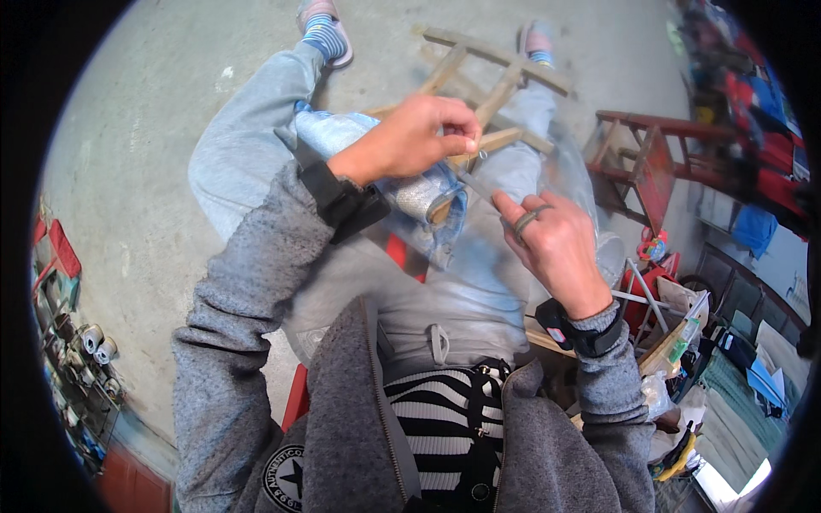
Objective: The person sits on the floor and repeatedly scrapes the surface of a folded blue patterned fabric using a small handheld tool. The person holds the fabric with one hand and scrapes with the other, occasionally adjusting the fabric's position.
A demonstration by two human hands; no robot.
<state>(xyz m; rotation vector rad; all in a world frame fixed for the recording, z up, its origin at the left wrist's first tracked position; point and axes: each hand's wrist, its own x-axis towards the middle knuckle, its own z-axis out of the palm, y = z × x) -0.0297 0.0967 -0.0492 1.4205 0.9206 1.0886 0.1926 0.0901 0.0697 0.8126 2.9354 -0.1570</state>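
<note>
Between my left hand's (pixel 420 136) thumb and forefinger is a thin, pale strand with a small loop (pixel 483 154) beside the fingertips. My right hand (pixel 555 238) grips a slim metal blade (pixel 473 184) pointing toward the left fingertips; an olive-coloured loop (pixel 531 222) circles one finger. Below both hands, light blue denim (pixel 454 224) lies around a silvery, speckled padded roll (pixel 410 194) with a wooden end (pixel 440 210). A wooden frame (pixel 503 90) extends beyond the hands over my lower leg. Whether the blade touches the strand cannot be told.
A reddish wooden stool (pixel 655 170) lies on its side at right. Clutter including a white metal frame (pixel 636 288) and cloths (pixel 744 385) fills the lower right. Shoes (pixel 96 343) stand on a rack at left. Clear plastic sheeting (pixel 577 173) hangs beside my right leg.
</note>
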